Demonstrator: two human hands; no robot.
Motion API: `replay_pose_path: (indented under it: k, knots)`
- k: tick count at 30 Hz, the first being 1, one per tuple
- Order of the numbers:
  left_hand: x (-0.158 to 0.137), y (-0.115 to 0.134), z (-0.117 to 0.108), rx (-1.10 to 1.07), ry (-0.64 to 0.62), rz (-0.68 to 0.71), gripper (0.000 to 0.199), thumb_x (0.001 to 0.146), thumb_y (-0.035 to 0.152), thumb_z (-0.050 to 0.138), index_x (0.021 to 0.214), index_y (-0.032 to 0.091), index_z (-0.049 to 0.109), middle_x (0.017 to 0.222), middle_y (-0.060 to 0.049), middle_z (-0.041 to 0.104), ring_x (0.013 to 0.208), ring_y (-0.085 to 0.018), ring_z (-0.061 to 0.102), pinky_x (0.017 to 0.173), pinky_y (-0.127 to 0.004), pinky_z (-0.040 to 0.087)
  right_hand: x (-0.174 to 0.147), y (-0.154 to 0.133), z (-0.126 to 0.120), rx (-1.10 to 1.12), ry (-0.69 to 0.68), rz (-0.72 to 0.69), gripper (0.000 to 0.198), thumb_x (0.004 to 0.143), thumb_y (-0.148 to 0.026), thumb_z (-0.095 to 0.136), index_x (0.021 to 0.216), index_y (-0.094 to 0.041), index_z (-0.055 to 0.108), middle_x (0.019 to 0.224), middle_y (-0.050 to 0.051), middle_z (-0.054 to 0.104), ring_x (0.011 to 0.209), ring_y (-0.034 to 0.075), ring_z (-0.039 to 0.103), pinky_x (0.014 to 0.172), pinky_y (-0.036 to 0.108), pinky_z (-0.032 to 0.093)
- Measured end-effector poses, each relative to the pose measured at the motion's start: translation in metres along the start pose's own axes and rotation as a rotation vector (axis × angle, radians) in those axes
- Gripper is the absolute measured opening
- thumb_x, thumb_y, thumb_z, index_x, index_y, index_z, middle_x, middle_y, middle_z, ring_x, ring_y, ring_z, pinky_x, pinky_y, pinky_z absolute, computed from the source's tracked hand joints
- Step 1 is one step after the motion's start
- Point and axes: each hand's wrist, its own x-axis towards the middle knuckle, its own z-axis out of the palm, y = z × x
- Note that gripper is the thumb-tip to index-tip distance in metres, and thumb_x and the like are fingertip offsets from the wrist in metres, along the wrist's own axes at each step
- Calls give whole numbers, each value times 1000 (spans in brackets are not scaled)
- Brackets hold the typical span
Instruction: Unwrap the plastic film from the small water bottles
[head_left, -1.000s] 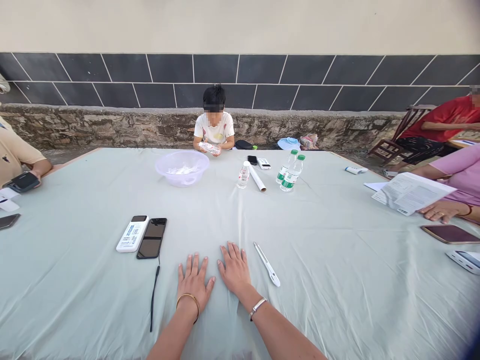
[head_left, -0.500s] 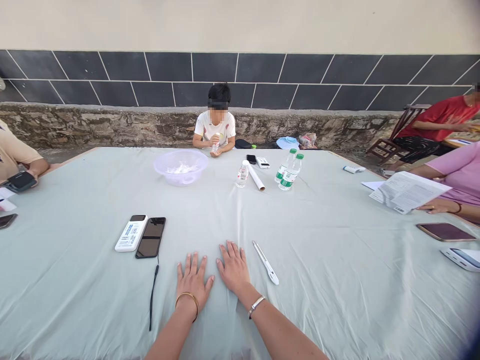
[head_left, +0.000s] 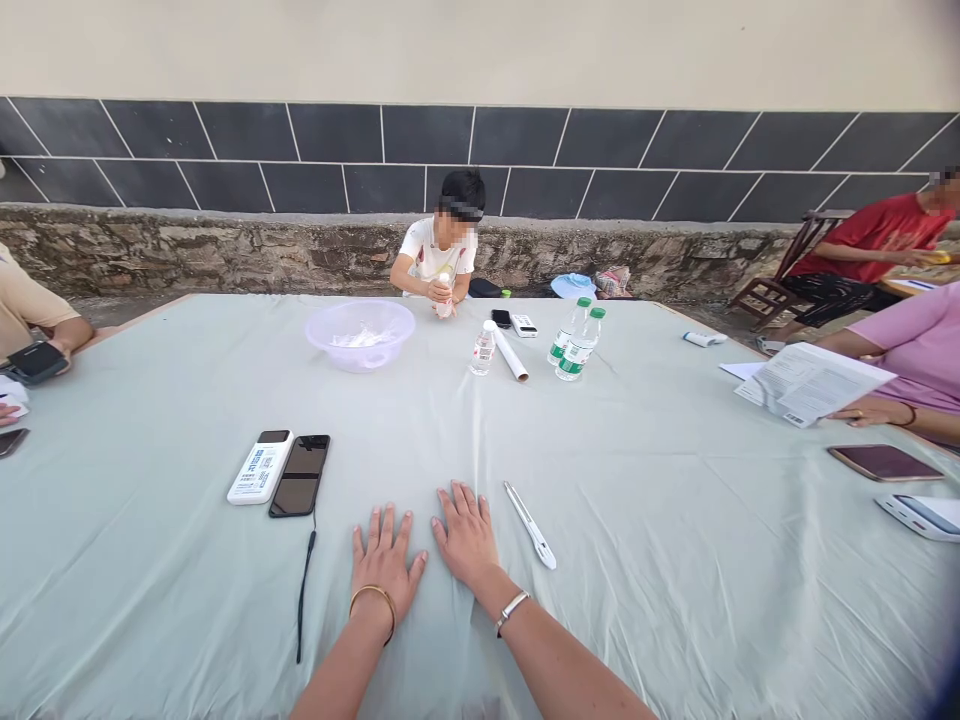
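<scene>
My left hand (head_left: 384, 568) lies flat on the pale green tablecloth (head_left: 630, 460), fingers spread and holding nothing. Beside it, my right hand (head_left: 466, 532) also rests palm down with its fingers apart. Just right of my right hand is a white utility knife (head_left: 530, 526), lying at a slant and not touched. To the left of my left hand lie a black phone (head_left: 300, 476) with a dark wrist strap (head_left: 306, 596) and a white power bank (head_left: 260, 468), side by side.
Farther back stand a translucent purple basin (head_left: 360, 338) with clear plastic inside, a small bottle (head_left: 484, 348), a white roll (head_left: 511, 356) and two green-capped bottles (head_left: 579, 346). A person (head_left: 442, 262) opposite holds a bottle. People at both sides hold things; a phone (head_left: 885, 462) lies right.
The person opposite has leaned over to the right and moved the bottle that way, with both hands at it. My own hands have stayed where they were.
</scene>
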Motion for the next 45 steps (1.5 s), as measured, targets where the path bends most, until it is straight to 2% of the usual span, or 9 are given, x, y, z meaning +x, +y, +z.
replay_pose_path:
  k: [22,34,45]
  knots:
    - [1,-1,1,-18,-29,-1,60,89,48,29,146,28,24,155,-4,11,143,-29,4,112,-56,2,4,3,3,-18,-11,-15,56,93,-47,27,143,-24,34,153,6,23,141,23,15,113,46,4]
    - [3,-7,19,-74,-39,25,63,89,55,25,146,29,22,156,-3,7,143,-30,0,112,-57,-3,19,4,6,-18,-24,-42,57,93,-52,23,144,-26,32,155,5,18,142,23,11,114,46,0]
    - [3,-1,6,-59,-126,9,63,88,50,29,146,27,22,156,-4,9,142,-32,1,110,-60,-4,20,4,4,-19,-47,-43,58,93,-52,22,144,-27,32,155,3,17,142,24,12,114,47,3]
